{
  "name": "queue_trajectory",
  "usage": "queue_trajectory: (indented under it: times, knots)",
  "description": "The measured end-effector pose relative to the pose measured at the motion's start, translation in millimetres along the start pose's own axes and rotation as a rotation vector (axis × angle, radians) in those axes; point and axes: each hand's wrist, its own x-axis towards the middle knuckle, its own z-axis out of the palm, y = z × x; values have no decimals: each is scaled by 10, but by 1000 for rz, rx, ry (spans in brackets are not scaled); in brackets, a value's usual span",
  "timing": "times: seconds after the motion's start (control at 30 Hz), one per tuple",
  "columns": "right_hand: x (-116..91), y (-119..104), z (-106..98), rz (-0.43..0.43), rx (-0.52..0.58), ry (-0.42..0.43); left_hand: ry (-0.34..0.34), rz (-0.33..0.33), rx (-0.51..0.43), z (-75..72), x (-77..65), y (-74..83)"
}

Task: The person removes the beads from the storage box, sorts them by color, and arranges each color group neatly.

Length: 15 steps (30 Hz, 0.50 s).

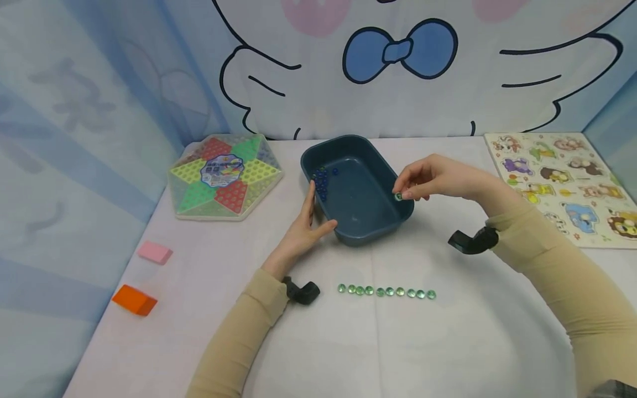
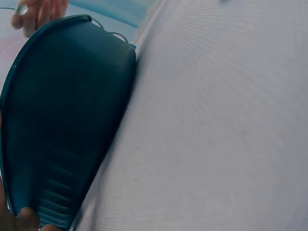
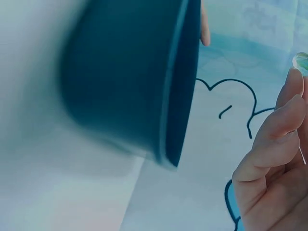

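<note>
A dark blue-green plastic basin (image 1: 355,193) stands on the table, with several dark blue marbles (image 1: 322,185) gathered along its left inner side. My left hand (image 1: 303,225) rests against the basin's left outer wall, its fingers extended and thumb spread toward the near corner. Over the basin's right rim, my right hand (image 1: 433,178) pinches a green glass marble (image 1: 398,196) between thumb and fingertips. That marble (image 3: 301,62) also shows at the edge of the right wrist view. In front of the basin, several green glass marbles (image 1: 390,291) form a straight row.
At the back left lies a hexagonal checkers board (image 1: 224,177) with coloured triangles. Below it are a pink block (image 1: 155,252) and an orange block (image 1: 134,300). An animal picture board (image 1: 562,188) lies at the right. A printed curtain (image 1: 398,105) hangs behind the table.
</note>
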Motion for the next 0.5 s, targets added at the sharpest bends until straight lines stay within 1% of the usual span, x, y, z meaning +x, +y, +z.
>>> queue_trajectory:
  times: [0.13, 0.3, 0.43, 0.5]
  knots:
    - [-190, 102, 79, -26, 12, -45, 0, 7, 8, -1, 1, -1]
    - [-409, 260, 218, -76, 45, -130, -1, 8, 10, -1, 3, 0]
    - [-569, 393, 338, -97, 83, -182, -1, -4, 12, -1, 0, 14]
    - [-633, 452, 389, -97, 90, -193, -4, -4, 14, -2, -1, 18]
